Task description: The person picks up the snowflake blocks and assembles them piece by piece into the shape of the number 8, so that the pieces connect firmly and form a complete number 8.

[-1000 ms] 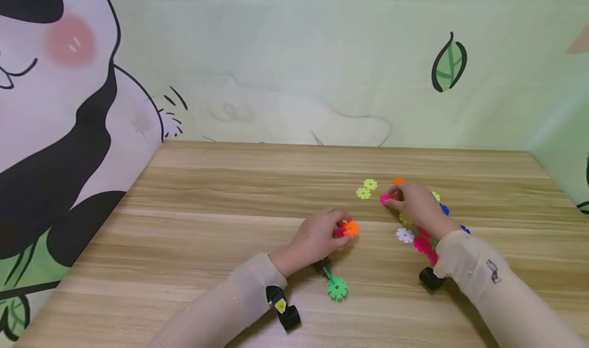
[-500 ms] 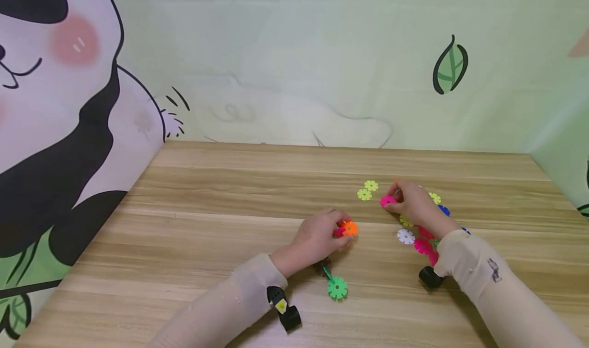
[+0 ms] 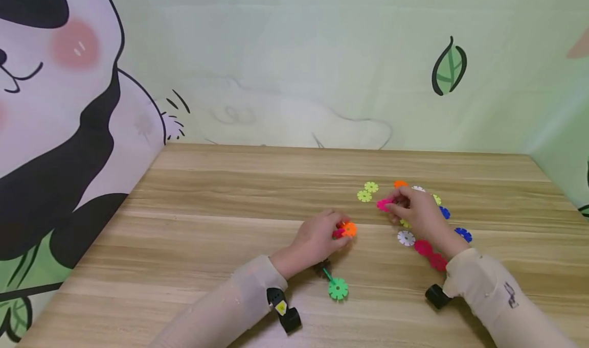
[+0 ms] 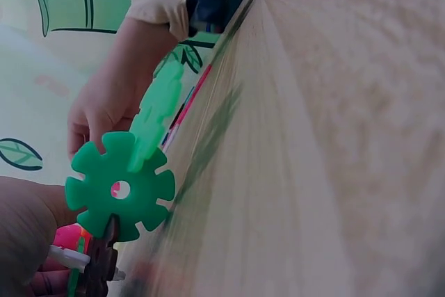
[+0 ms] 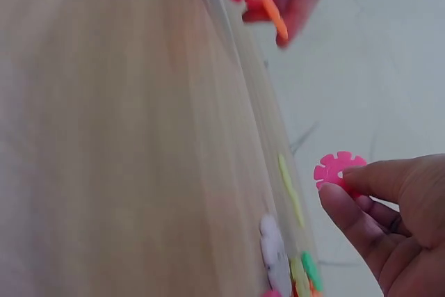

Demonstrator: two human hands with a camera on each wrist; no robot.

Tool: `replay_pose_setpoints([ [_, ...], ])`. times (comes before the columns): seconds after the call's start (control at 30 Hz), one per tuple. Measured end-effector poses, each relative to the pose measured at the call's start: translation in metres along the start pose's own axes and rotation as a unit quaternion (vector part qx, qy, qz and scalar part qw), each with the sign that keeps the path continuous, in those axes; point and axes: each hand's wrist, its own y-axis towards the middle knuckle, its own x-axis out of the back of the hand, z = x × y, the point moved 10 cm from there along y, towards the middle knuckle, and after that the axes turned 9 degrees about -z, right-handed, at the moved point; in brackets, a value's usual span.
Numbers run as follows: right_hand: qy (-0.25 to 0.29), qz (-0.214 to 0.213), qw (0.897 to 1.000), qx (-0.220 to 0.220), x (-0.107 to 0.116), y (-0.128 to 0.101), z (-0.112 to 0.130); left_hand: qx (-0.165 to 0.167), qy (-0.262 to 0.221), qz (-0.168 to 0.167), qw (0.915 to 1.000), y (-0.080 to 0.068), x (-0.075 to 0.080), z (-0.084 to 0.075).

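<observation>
My left hand [image 3: 317, 239] grips a small cluster of joined snowflake discs, orange and red [image 3: 346, 230], near the middle of the wooden table [image 3: 221, 220]. A green disc [image 3: 338, 288] on a thin stem sticks out below that hand, and fills the left wrist view [image 4: 119, 187]. My right hand [image 3: 416, 212] pinches a pink disc [image 3: 383, 204] between thumb and fingers, just above the table; the right wrist view shows this pink disc [image 5: 336, 170] at the fingertips [image 5: 341, 196]. The two hands are a short way apart.
Loose discs lie around my right hand: two yellow-green ones [image 3: 367, 191], an orange one [image 3: 400, 184], white [image 3: 406, 237], blue [image 3: 462, 234] and red ones [image 3: 430, 254]. Cartoon-printed walls close the table's back and sides.
My right hand, holding the pink disc, has drawn slightly toward me and to the right, uncovering more discs behind it. The left hand has stayed put.
</observation>
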Motion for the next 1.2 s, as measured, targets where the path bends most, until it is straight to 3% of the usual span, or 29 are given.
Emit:
replay_pose_setpoints([
  [0.43, 0.049, 0.010, 0.995, 0.091, -0.016, -0.036, 0.044, -0.006, 0.014, 0.002, 0.9999, 0.000, -0.002, 0.000],
  [0.53, 0.034, 0.007, 0.994, 0.108, -0.019, -0.040, 0.050, -0.005, 0.013, 0.005, 0.9999, 0.000, -0.002, 0.000],
  [0.8, -0.041, -0.020, 0.991, 0.123, -0.025, -0.048, 0.054, -0.007, 0.013, 0.003, 0.9999, 0.001, -0.003, -0.003],
  [1.07, -0.050, -0.050, 0.987, 0.146, -0.029, -0.052, 0.062, -0.037, 0.013, -0.004, 0.9992, -0.001, -0.002, -0.007],
  [1.2, -0.016, -0.051, 0.990, 0.134, -0.034, -0.052, 0.062, -0.039, 0.012, -0.010, 0.9991, -0.002, 0.001, -0.009],
])
